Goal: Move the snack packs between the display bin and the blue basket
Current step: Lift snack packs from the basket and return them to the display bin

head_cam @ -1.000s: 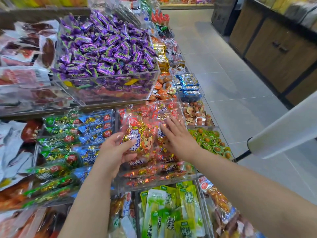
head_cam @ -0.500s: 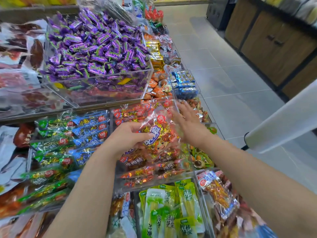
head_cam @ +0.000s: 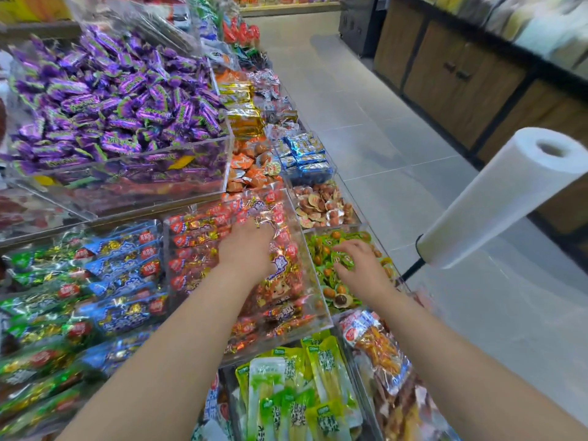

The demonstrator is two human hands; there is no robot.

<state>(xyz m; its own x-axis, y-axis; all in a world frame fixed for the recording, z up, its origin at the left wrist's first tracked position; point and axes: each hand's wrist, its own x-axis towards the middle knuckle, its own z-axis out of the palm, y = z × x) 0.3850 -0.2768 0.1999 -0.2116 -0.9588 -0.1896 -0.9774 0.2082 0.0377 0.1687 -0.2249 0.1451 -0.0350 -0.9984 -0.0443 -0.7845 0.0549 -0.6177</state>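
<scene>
A clear acrylic display bin (head_cam: 307,249) in the middle of the counter holds several red-and-orange snack packs (head_cam: 197,237). My left hand (head_cam: 246,253) reaches into it, fingers curled over a crinkly snack pack with a cartoon face (head_cam: 281,281) that rests on top of the pile. My right hand (head_cam: 359,265) hovers to the right above a neighbouring bin of small green snacks (head_cam: 331,281), fingers spread and holding nothing. The blue basket is not in view.
A raised bin of purple candies (head_cam: 121,100) stands behind. Blue and green packs (head_cam: 111,281) lie to the left, pale green packs (head_cam: 296,393) in front. A roll of plastic bags (head_cam: 502,198) juts out at right. Tiled aisle floor (head_cam: 381,128) runs along wooden cabinets (head_cam: 461,84).
My left hand has carried the cartoon-face pack forward and down onto the pile in the bin. My right hand has pulled away to the right, over the green snacks.
</scene>
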